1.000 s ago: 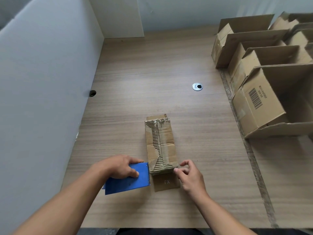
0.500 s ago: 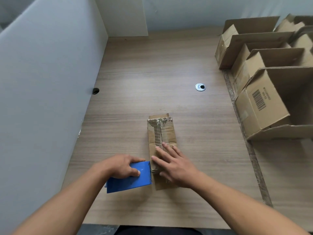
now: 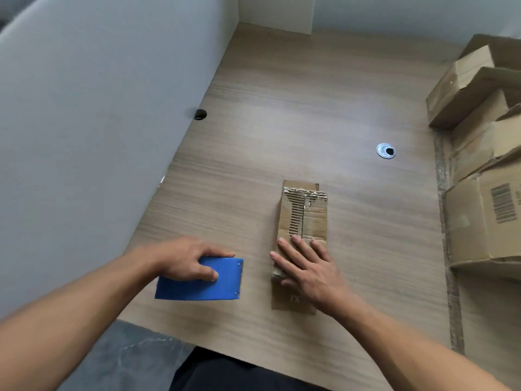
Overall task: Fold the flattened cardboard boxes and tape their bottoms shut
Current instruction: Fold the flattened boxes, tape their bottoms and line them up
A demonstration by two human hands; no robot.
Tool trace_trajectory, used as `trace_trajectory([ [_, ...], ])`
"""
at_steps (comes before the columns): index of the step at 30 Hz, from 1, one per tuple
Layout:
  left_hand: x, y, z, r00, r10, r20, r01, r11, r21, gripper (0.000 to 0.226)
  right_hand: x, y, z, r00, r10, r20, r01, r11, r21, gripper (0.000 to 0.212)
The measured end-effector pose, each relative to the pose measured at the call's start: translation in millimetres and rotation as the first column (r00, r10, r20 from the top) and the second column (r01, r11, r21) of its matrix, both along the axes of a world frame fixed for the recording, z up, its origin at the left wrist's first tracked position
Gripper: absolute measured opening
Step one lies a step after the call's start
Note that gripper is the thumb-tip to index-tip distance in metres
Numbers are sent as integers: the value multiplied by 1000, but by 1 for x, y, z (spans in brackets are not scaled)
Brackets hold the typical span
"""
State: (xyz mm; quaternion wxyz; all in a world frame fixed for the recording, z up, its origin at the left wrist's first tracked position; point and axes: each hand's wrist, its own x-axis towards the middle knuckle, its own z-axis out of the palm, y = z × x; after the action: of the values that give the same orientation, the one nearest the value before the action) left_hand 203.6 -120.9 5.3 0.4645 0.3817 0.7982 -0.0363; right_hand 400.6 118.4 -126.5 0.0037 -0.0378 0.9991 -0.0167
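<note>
- The cardboard box (image 3: pixel 315 221) stood on the wooden counter (image 3: pixel 282 122), right of centre and toward the near edge, with its long axis running near to far.
- The upper face of the box showed two flaps meeting along a central seam. Exposed corrugation ran beside that seam and along the far edge.
- One flap lay flat on the counter at the near end of the box, and another projected at the far end.
- The right hand (image 3: pixel 307 269) lay palm-down on the near half of the box. Its fingers (image 3: pixel 296 244) were straight and spread and pointed toward the far end.
- The left hand (image 3: pixel 183 258) gripped a blue tape dispenser (image 3: pixel 217 287), with the fingers curled over its top edge and the thumb along the far side.
- The dispenser rested on the counter to the left of the box, apart from it.
- Assembled open boxes (image 3: pixel 473 221) were grouped along the right side of the counter. The nearest one carried a barcode (image 3: pixel 504 203).
- A round metal grommet (image 3: pixel 386 150) sat in the counter surface, beyond the box and to its right.
- A grey partition (image 3: pixel 84 122) bordered the left side of the counter, with a dark hole (image 3: pixel 200 114) at its base.
</note>
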Motion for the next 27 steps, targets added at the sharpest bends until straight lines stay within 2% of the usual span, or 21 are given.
trace_trajectory([
  [7,13,43,-18,994,-30,-108,29,1000,-3,57,0,-1,4,1000,-1,-15,1,1000,-8,58],
  [13,32,74,-33,994,-36,-100,36,999,5,52,1,-2,7,999,-14,-35,14,1000,-21,59],
  [19,32,86,-36,988,-63,-141,56,997,-55,56,-1,-5,9,998,-56,3,56,996,-72,62],
  [27,53,103,-29,936,-148,-319,118,987,-112,47,-3,-7,17,992,-85,91,102,975,-197,69],
])
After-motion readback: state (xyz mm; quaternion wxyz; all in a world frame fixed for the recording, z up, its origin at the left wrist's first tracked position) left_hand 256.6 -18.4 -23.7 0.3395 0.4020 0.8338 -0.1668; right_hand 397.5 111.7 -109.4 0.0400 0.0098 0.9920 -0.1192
